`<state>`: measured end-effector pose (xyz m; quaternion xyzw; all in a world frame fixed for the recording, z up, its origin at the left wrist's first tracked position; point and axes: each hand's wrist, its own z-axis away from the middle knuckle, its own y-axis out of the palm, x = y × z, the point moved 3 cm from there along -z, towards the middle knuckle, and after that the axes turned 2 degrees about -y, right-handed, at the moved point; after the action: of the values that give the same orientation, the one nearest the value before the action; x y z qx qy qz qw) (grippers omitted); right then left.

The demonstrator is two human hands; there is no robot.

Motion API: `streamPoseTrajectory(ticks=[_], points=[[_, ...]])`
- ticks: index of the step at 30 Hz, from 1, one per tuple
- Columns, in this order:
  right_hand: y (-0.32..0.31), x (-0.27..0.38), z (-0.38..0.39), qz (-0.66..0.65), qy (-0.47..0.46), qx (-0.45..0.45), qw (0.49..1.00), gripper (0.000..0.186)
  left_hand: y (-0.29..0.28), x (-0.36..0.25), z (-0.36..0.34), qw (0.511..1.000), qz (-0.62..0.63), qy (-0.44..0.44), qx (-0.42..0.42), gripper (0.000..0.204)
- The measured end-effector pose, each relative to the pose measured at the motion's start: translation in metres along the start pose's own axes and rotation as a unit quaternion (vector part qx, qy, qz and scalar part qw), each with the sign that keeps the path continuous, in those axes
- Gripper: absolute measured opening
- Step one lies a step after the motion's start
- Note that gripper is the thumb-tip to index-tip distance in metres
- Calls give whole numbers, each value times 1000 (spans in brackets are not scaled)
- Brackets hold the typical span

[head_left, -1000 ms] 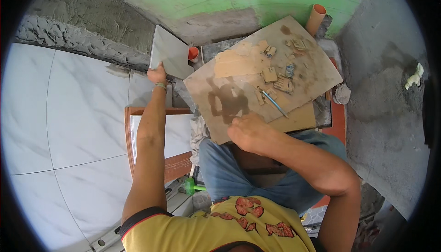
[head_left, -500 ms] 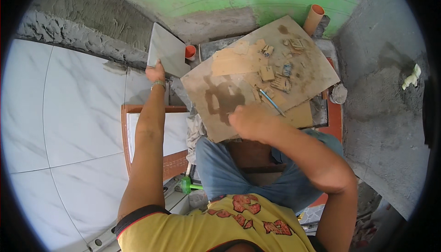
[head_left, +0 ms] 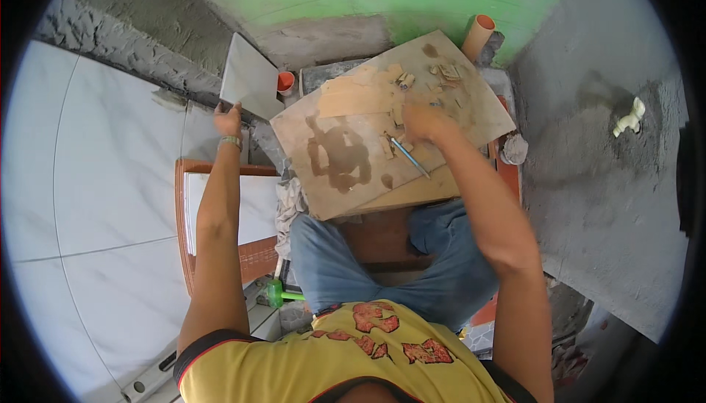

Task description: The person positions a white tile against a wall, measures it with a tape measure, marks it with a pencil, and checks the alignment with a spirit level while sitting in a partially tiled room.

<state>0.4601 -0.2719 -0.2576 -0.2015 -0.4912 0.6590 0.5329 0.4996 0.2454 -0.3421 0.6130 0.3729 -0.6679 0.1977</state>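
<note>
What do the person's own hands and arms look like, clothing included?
Both hands are gloveless. The left hand has a narrow band at its wrist; the right hand shows none. The left sleeve is short and yellow, ending in a dark cuff edged with red piping.

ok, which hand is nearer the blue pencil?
Right. The right hand is close beside the far end of the blue pencil; the left hand is well to its left, gripping the white tile.
</note>
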Motion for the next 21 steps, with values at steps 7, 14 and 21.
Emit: streamPoseTrajectory(ticks=[7, 14, 21], points=[[21, 15, 16, 74, 13, 41, 996, 23, -47, 3, 150, 990, -74, 93, 76, 30], [34, 35, 10, 19, -37, 73, 996, 19, -165, 93, 376, 899, -347, 58, 260, 28], [7, 59, 25, -42, 97, 203, 973, 21, -177, 66, 435, 875, -424, 22, 232, 37]])
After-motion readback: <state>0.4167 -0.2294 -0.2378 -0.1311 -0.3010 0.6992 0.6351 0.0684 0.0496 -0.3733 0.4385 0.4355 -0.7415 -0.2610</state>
